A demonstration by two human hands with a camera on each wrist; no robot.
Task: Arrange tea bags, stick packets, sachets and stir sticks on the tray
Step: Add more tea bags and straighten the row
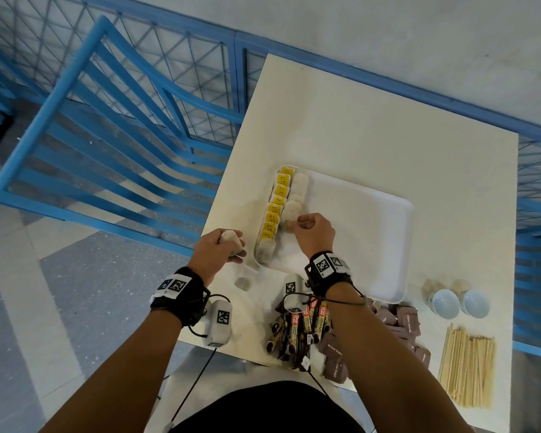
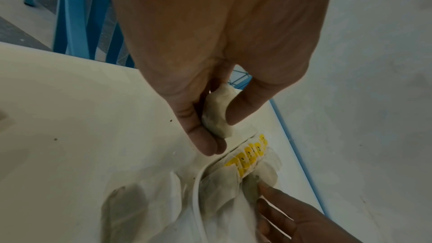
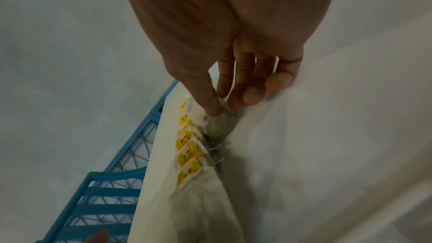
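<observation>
A white tray (image 1: 366, 232) lies on the cream table (image 1: 341, 126). Along its left rim runs a row of tea bags with yellow tags (image 1: 275, 207), with a second line of tea bags (image 1: 297, 190) beside it. My right hand (image 1: 294, 225) is over the tray and pinches a greyish tea bag (image 3: 219, 123) at the near end of that second line, thumb and fingers (image 3: 211, 110) on it. My left hand (image 1: 236, 250) hovers just left of the tray, gripping a bundle of tea bags (image 2: 218, 115). One loose tea bag (image 1: 244, 281) lies on the table below it.
Stick packets (image 1: 297, 332) and brown sachets (image 1: 403, 321) are heaped at the table's near edge. Wooden stir sticks (image 1: 466, 367) lie at the near right, with two white cups (image 1: 444, 303) behind them. A blue chair (image 1: 113, 126) and blue mesh fence stand to the left.
</observation>
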